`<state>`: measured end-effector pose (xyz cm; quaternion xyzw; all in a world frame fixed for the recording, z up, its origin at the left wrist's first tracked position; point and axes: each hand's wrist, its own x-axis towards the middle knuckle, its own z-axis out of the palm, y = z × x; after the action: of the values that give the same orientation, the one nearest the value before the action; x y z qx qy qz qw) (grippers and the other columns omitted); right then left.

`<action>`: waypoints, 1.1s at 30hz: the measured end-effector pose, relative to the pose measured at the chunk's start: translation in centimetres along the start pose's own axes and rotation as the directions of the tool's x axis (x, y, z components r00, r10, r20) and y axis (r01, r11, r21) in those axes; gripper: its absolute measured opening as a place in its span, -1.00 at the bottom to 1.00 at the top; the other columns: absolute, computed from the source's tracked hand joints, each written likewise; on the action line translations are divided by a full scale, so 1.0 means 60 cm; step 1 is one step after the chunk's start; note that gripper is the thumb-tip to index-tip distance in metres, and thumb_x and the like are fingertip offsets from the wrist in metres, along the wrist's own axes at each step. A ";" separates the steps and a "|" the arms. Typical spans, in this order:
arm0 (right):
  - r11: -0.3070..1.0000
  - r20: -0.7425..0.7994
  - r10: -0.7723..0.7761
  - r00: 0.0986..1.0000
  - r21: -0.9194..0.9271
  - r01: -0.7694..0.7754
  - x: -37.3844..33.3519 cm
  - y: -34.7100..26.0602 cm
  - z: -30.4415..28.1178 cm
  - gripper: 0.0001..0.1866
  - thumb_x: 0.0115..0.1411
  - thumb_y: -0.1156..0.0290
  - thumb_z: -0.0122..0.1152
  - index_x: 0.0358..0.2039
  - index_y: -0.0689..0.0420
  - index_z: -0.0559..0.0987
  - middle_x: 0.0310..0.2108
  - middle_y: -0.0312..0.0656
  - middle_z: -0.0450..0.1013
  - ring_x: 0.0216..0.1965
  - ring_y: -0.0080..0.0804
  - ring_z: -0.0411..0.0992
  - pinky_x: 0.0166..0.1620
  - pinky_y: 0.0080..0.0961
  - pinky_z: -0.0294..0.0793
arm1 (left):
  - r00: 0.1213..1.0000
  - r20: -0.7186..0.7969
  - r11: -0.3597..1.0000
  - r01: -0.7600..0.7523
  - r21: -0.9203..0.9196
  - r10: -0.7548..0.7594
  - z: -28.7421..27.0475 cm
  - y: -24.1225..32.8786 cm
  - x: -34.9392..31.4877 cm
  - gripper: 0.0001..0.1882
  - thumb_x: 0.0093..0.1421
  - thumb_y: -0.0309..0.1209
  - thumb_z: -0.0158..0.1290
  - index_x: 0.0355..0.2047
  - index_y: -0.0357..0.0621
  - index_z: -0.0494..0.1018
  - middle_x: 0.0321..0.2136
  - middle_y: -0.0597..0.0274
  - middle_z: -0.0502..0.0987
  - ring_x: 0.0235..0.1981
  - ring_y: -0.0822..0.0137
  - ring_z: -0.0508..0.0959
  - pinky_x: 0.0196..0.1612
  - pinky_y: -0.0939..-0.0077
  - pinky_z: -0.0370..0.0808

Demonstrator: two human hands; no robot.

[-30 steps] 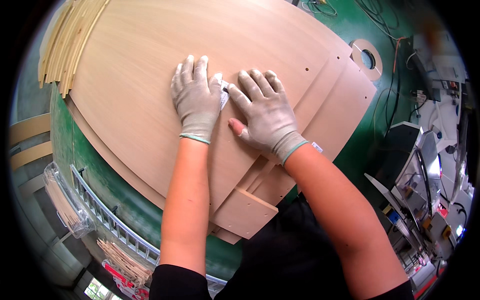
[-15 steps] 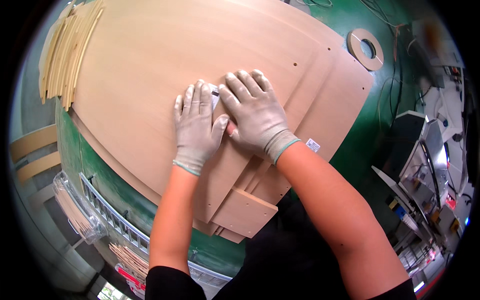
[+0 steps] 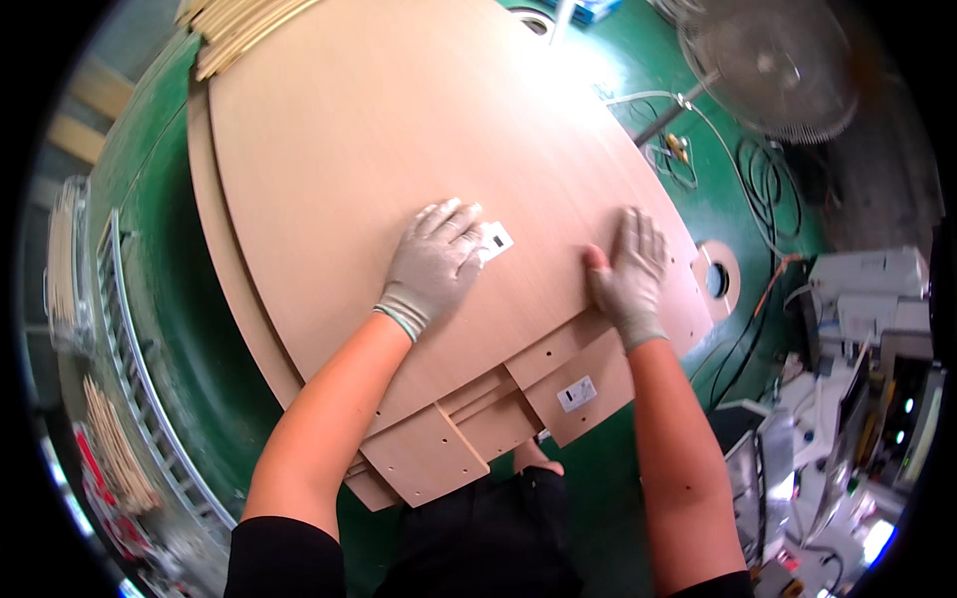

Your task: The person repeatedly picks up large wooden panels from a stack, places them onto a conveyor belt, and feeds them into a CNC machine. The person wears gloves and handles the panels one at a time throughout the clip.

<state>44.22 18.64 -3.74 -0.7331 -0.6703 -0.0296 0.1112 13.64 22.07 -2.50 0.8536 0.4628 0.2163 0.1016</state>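
A large light-brown board (image 3: 399, 140) lies on top of a stack of similar boards. My left hand (image 3: 434, 257), in a grey-white glove with a teal cuff edge, rests flat on it, fingers stretched out. Right beside those fingers sits a white label (image 3: 496, 241), partly covered by the fingertips. My right hand (image 3: 633, 279), gloved the same way with a bare thumb tip, lies open near the board's right edge. Smaller drilled boards (image 3: 429, 458) jut out at the near side. One of them bears a second white label (image 3: 576, 394).
Thin wooden strips (image 3: 254, 30) lie at the far left of the stack. A standing fan (image 3: 768, 65), coiled cables (image 3: 768, 184) and a brown ring-shaped roll (image 3: 718, 282) are on the right. A metal rail (image 3: 150, 379) runs along the left over green flooring.
My hands have moved apart, the right one going toward the board's right edge. More of the label by my left hand shows. The view has shifted, bringing the fan into sight.
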 end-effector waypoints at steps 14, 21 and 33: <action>0.997 0.263 -0.029 0.964 0.083 0.007 0.023 0.073 -0.013 0.11 0.22 -0.34 0.14 0.49 0.26 0.07 0.50 0.18 0.03 0.49 0.12 0.03 0.46 -0.13 0.07 | 0.824 -0.405 0.884 0.462 0.074 -0.397 -0.074 0.020 -0.259 -0.71 0.18 -0.32 0.19 -0.11 -0.13 0.59 0.03 0.02 0.58 0.14 -0.07 0.49 0.28 -0.03 0.34; 0.984 0.157 0.089 0.984 0.140 -0.111 0.006 0.049 -0.019 0.10 0.08 -0.17 0.41 0.44 0.26 0.18 0.33 0.16 0.27 0.32 0.17 0.27 0.34 -0.11 0.29 | 0.574 -0.230 0.586 0.810 0.018 -0.786 -0.088 0.042 -0.468 -0.13 0.26 -0.16 0.15 0.45 -0.27 0.06 0.37 -0.28 0.22 0.40 -0.29 0.17 0.45 -0.12 0.07; 0.812 0.114 -0.020 0.993 0.581 -0.050 -0.040 0.126 -0.032 -0.14 -0.09 0.31 0.58 0.22 0.28 0.39 0.10 0.07 0.36 0.04 0.06 0.43 0.10 -0.18 0.48 | 0.567 -0.318 0.631 0.761 -0.152 -0.760 -0.070 0.067 -0.475 -0.21 0.30 -0.25 0.06 0.43 -0.37 0.08 0.35 -0.32 0.24 0.37 -0.29 0.21 0.45 -0.09 0.09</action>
<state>51.69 15.31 -3.27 -0.6696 -0.6464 0.2202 0.2921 1.06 -4.03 -5.10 0.5180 0.7948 0.3001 0.0990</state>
